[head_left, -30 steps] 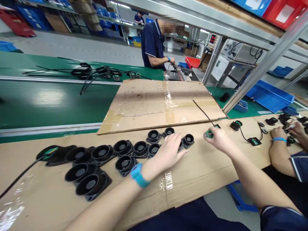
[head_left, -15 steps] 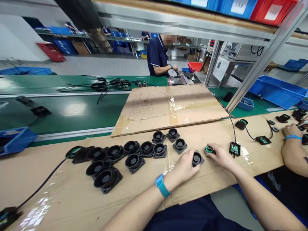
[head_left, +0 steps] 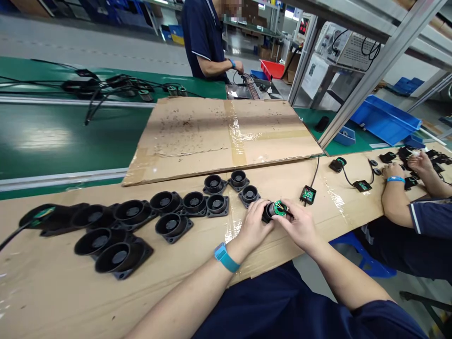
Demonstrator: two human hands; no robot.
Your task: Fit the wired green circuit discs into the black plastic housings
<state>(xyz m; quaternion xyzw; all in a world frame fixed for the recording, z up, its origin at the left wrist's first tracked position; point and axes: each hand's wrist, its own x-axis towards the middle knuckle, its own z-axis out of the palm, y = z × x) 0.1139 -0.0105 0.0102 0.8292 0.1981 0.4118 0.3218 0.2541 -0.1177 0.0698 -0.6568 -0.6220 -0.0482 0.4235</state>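
Note:
My left hand (head_left: pixel 251 227), a teal band on its wrist, is closed around a black round housing (head_left: pixel 266 214) tipped on its side. My right hand (head_left: pixel 299 227) pinches a round part with a green circuit board (head_left: pixel 280 207) and thin coloured wires, right at the housing's open end. Fingers hide how far the two parts overlap. Left of my hands stand several black housings with square flanges (head_left: pixel 173 226), open ends up. Beyond my right hand lies a small black box with a green board (head_left: pixel 308 194) and a cable.
A raised cardboard sheet (head_left: pixel 197 136) lies behind the housings. A metal post (head_left: pixel 353 108) rises at the right, near a blue bin (head_left: pixel 384 120). A co-worker's hands (head_left: pixel 391 174) handle black parts at far right. Another person (head_left: pixel 205 42) stands across the green bench (head_left: pixel 63 127).
My left hand has lifted and tilted the housing. My right hand has brought the round circuit-board part left, against it. The view has swung right and down.

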